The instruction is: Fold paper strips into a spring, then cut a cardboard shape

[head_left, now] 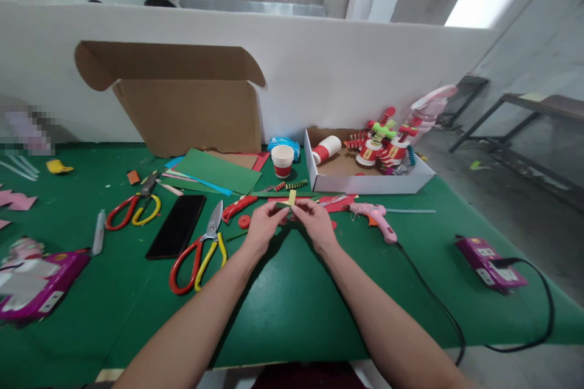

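Observation:
My left hand (266, 222) and my right hand (316, 223) meet over the middle of the green table, fingertips pinched together. Between them they hold two narrow paper strips (292, 197), a yellow one standing up and a dark green one lying across it. Just beyond my hands are folded paper springs (296, 185) in red and green. A red-handled cutter (239, 207) and a red paper disc (244, 222) lie left of my left hand. To the right of my right hand is a pink glue gun (375, 217) with a glue stick in its back.
Large scissors (212, 231), smaller scissors (148, 191) and a black phone (176, 227) lie at left. Behind are coloured paper sheets (219, 171), a paper cup (282, 161) and a white box (374, 184) with cup figures. A cord runs from the glue gun to a purple pack (490, 264).

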The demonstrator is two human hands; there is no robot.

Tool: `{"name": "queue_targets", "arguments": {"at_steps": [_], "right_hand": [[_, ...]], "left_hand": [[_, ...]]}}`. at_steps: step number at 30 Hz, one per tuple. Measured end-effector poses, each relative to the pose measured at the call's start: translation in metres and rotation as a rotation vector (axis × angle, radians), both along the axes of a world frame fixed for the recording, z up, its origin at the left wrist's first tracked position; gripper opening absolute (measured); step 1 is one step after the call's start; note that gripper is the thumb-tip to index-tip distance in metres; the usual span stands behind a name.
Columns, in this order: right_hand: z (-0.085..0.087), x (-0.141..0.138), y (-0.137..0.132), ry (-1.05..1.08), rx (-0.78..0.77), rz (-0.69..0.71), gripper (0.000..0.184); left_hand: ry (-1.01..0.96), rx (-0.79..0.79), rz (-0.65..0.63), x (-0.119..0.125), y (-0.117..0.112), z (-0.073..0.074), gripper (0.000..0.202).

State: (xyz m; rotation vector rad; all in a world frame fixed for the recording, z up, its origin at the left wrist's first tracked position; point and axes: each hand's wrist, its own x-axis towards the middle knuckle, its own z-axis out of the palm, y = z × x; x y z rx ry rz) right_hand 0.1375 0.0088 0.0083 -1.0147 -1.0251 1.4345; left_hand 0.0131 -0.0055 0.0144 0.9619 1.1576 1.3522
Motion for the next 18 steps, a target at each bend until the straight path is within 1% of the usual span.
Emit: {"name": "queue_targets", "arguments": {"at_steps": [2,4,8,10,18], "right_hand": [[-0.0007,0.0015,0.0014,-0.01,0.003,0.022,0.028],[-0.0014,0.0022,0.0022,-0.011,-0.008,0.027,0.028],[-0.0023,0.0021,0.0026,0.031,-0.056,0.007,0.028],[-0.0022,0.0018,0.0026,0.044,-0.071,-0.004,0.028],[-0.0016,-0.001,0.0008,0.045,-0.074,0.011,0.026]], "left_hand": [[0.033,0.001,0.003,0.0,0.0,0.0005,0.025],[0.026,0.003,0.008,0.0003,0.0003,0.0006,0.025],[-0.09,-0.012,0.017,-0.0001,0.0009,0.0005,0.031],[-0.118,-0.019,0.019,-0.0009,0.001,0.0004,0.033],[-0.045,0.014,0.017,-0.0013,0.0003,-0.0016,0.031]]}}
